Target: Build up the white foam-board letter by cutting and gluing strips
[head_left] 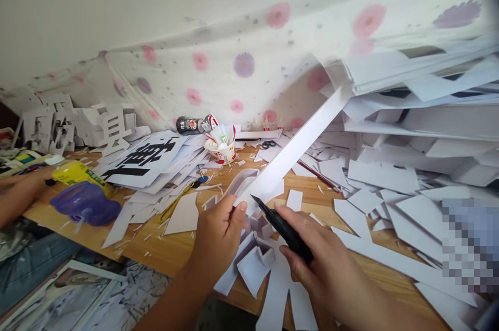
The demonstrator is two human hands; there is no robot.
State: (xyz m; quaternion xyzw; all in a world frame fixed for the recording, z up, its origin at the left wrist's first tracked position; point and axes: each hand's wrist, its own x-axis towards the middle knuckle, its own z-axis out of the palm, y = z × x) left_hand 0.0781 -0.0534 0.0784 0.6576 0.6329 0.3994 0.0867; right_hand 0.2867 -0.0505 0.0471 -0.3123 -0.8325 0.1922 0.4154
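Note:
My left hand pinches the lower end of a long white strip between thumb and fingers. The strip slants up to the right, toward a stack of white sheets. My right hand is closed round a black knife, its dark tip pointing up-left beside the strip's lower end. Below both hands, a folded white paper piece with box-like parts lies at the table's front edge. The strip hides part of the white pieces behind it.
Cut white scraps cover much of the wooden table. A paper cup, a dark can and scissors stand or lie behind. Stacked sheets rise right. Another person's arm is left, near a purple object.

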